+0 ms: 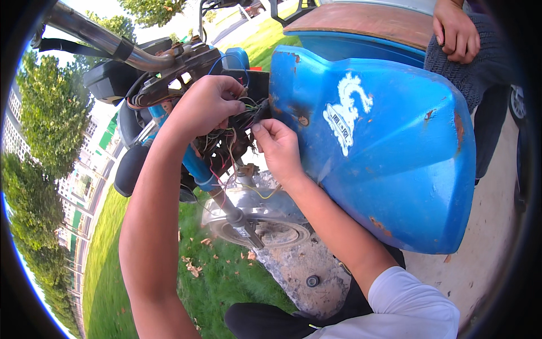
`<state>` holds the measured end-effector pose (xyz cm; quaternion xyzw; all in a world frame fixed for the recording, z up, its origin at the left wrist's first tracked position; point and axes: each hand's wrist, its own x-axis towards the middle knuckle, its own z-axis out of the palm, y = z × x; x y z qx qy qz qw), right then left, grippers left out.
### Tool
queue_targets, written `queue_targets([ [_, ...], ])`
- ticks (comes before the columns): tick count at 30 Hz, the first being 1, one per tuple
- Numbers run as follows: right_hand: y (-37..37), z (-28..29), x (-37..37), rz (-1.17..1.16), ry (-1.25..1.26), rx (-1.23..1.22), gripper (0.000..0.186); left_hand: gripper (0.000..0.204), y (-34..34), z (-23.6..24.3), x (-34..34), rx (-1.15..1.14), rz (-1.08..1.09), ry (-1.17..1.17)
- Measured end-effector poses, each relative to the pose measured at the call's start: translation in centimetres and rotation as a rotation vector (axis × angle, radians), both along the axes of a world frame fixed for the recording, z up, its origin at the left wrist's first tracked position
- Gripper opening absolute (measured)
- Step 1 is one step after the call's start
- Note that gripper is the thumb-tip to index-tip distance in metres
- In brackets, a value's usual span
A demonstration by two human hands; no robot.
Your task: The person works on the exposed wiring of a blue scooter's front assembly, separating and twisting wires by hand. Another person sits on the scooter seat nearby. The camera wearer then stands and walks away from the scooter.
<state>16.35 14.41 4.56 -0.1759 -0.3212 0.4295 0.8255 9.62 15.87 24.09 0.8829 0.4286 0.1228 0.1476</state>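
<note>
Outdoors, reaches bare-handed into a tangle of wires (pixel 244 120), between a metal handlebar (pixel 134 55) and a rust-spotted blue panel (pixel 389 158). Pinches wires between thumb and fingers of the left hand (pixel 212 106); just below and to the right, pinches likewise with the right hand (pixel 279 151). Cannot tell which strands. Below, note front wheel (pixel 276 233) and grass (pixel 226 277); at upper right, another person's hand (pixel 456 34).

an outdoor spot (in bright daylight), green grass (pixel 237 282), leafy trees (pixel 48 107), pale paving (pixel 491 226), buildings (pixel 14 127) beyond
</note>
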Motion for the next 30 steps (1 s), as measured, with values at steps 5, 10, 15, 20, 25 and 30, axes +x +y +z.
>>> queue_targets([
  [5, 0.2, 0.2, 0.0, -0.045, -0.006, 0.003, 0.016, 0.030, -0.2, 0.1, 0.0, -0.005, -0.005, 0.021],
  [10, 0.5, -0.2, 0.2, 0.006, -0.027, 0.049, 0.016, 0.031, -0.1, 0.0, 0.0, -0.006, -0.006, 0.006],
  [15, 0.5, -0.5, 0.4, 0.027, -0.018, 0.036, 0.017, 0.031, 0.2, 0.2, 0.0, -0.055, -0.027, 0.016],
  [20, 0.5, -0.8, 0.4, 0.026, -0.010, 0.011, 0.017, 0.029, -0.8, 0.2, -0.4, -0.059, -0.077, -0.078],
  [25, 0.0, -0.7, 0.4, 0.036, -0.018, -0.034, 0.018, 0.018, -5.5, -1.3, -4.0, 0.177, -0.048, -0.432],
  [30, -3.3, -0.3, 0.3, -0.109, -0.055, 0.021, 0.015, 0.016, -10.7, -6.9, -9.4, 0.262, 0.272, -0.668],
])
